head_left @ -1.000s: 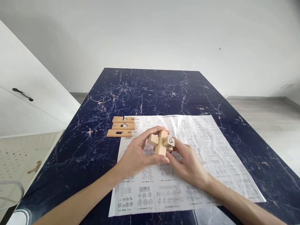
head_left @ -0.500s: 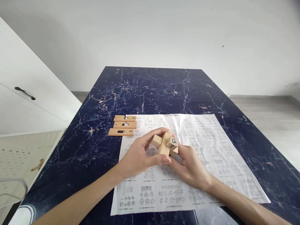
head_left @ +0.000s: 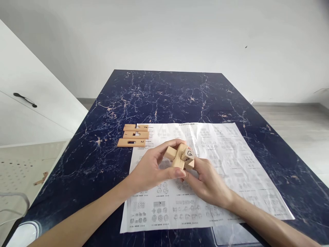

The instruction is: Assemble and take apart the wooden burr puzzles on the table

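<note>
Between my hands is a wooden interlocking puzzle (head_left: 179,158), made of crossed pale bars; one bar end carries handwritten marks, among them a "3". My left hand (head_left: 151,166) grips it from the left, thumb along the near side and fingers behind the far side. From the right, my right hand (head_left: 208,180) closes on its lower right part; some of its fingertips are hidden beneath. Under both hands lies a creased printed sheet (head_left: 231,164) with rows of small diagrams.
Three flat slotted wooden pieces, a lower one (head_left: 138,142), a middle one (head_left: 144,134) and an upper one (head_left: 130,127), lie at the sheet's upper left corner. The dark marbled table (head_left: 164,96) reaches toward the wall. A white cabinet (head_left: 38,79) stands left, above a perforated surface (head_left: 23,181).
The puzzle has tilted slightly in my hands, so its left bar end shows more. Both hands keep their hold. The whole view has shifted a little.
</note>
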Available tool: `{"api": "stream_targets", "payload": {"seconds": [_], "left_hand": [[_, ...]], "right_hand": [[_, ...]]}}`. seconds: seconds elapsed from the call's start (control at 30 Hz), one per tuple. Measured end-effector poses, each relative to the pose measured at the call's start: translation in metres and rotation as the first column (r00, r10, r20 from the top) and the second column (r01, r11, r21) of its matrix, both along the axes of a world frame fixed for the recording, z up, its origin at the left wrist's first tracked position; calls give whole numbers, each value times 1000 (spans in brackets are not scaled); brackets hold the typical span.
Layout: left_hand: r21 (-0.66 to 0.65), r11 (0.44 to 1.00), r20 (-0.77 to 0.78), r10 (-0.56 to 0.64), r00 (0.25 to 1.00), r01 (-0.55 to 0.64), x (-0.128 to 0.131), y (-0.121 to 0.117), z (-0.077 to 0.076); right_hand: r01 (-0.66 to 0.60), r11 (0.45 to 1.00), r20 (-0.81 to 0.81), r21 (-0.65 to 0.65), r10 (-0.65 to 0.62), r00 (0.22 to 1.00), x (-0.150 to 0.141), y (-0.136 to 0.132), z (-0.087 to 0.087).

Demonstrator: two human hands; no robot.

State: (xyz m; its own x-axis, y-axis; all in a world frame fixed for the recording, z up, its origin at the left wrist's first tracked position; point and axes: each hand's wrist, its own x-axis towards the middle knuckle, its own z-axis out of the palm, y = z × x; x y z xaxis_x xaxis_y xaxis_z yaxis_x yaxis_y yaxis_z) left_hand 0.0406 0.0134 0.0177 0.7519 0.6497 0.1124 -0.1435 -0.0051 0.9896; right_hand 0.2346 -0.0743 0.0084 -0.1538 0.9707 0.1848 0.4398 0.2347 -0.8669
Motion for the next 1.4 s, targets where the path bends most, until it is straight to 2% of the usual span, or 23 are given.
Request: {"api": "stream_targets", "payload": {"seconds": [0.27,0.43,0.57,0.67,0.8,0.93,1.03,1.13,1.27,1.4], "left_hand": [[-53,995,44,93,995,-90,1,-3,-3],[-68,997,58,37,998,-33,1,1,-3],[-38,997,66,75,995,-73,2,0,-2],[-22,995,79,98,992,-96,3,-1,-2],[-10,998,100,67,993,-66,2,-2,-4],[100,994,19,35,999,-37,-3,-1,-1],[226,971,-42,86,995,-74,-6,-1,3],[296,951,-81,119,990,-91,-7,-1,5],[297,952,-130,111,985,-69,-6,-2,5],[191,980,-205,88,975,-48,-4,-2,6]], "right_hand": [[13,999,-9,43,-13,1000,-2,3,-1],[-36,998,7,48,35,999,0,4,1],[-38,999,-17,30,39,999,0,6,1],[-23,997,-14,72,24,1000,0,7,1],[-36,992,21,125,33,999,2,6,-1],[-14,981,101,192,-5,995,6,6,-7],[-4,964,150,265,-37,988,8,7,-9],[-54,941,218,335,-22,976,11,10,-10],[-96,905,318,414,-45,947,14,13,-10],[-96,869,407,486,-128,904,16,15,-8]]}}
